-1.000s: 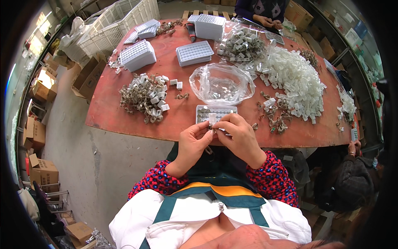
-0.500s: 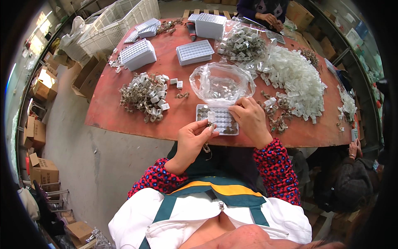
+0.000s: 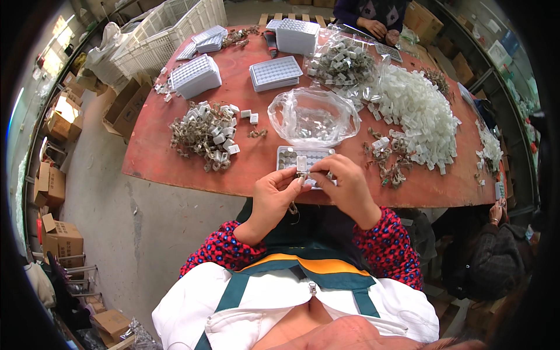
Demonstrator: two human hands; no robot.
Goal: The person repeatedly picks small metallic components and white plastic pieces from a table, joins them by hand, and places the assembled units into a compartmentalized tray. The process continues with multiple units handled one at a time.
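Observation:
My left hand (image 3: 269,201) pinches a small white plastic case (image 3: 301,163) upright over the near edge of the table. A thin wire dangles below that hand. My right hand (image 3: 352,189) has its thumb and fingertips brought together beside the case; whatever they hold is too small to make out. Just beyond both hands lies a white compartment tray (image 3: 315,156) with several round grey discs in its pockets, partly covered by my fingers. A clear plastic bag (image 3: 313,116) with small shiny pieces rests open behind the tray.
Wired white cases (image 3: 207,137) are heaped to the left. A large mound of translucent plastic pieces (image 3: 423,116) lies right on the red table (image 3: 245,166). Stacked trays (image 3: 275,74) stand farther back. Other people's hands show at the far side (image 3: 373,27) and right edge (image 3: 497,211).
My right hand has moved left from the tray's right side to the white case. My left hand still holds the case in nearly the same place.

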